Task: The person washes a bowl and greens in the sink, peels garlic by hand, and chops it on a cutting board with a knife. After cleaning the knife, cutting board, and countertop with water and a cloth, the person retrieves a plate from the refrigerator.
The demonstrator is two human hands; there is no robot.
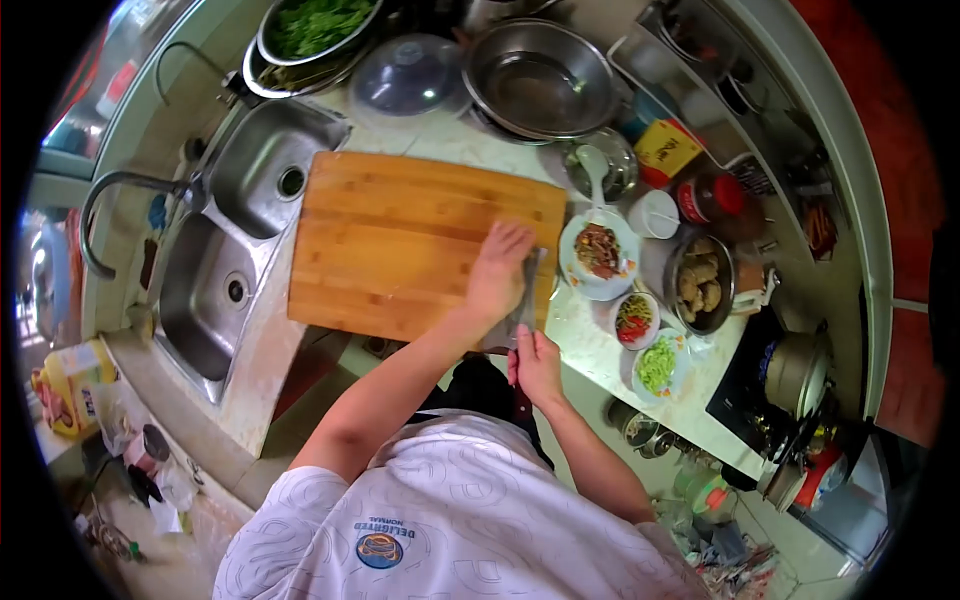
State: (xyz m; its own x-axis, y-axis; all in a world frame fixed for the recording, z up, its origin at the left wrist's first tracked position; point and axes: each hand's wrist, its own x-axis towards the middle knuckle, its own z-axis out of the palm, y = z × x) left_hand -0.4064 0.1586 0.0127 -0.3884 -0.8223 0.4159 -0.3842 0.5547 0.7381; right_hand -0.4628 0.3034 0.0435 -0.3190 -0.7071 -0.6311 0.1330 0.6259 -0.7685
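- right hand (pixel 535 365) has its fingers wrapped round the handle end of a kitchen knife (pixel 523 308); the grey blade points away from the body, lying along the right edge of the wooden cutting board (pixel 400 250)
- left hand (pixel 503 257) is over the board's right side, right up against the blade; its fingers are kinda blurry, so I can't tell if they're open or closed, or actually pressing on the metal
- just right of the board there's a white plate (pixel 628 262) of chopped brownish food; below that, a small bowl (pixel 634 320) with red and green bits, then a plate of chopped light-green veg (pixel 657 366)
- next to those sits a metal bowl (pixel 703 285) with knobbly tan pieces inside; a white cup (pixel 655 214) and a red-lidded jar (pixel 711 197) are near it
- beyond the board, a big steel basin (pixel 540 80) and a clear domed lid (pixel 408 75); double sink (pixel 262 170) over on the left
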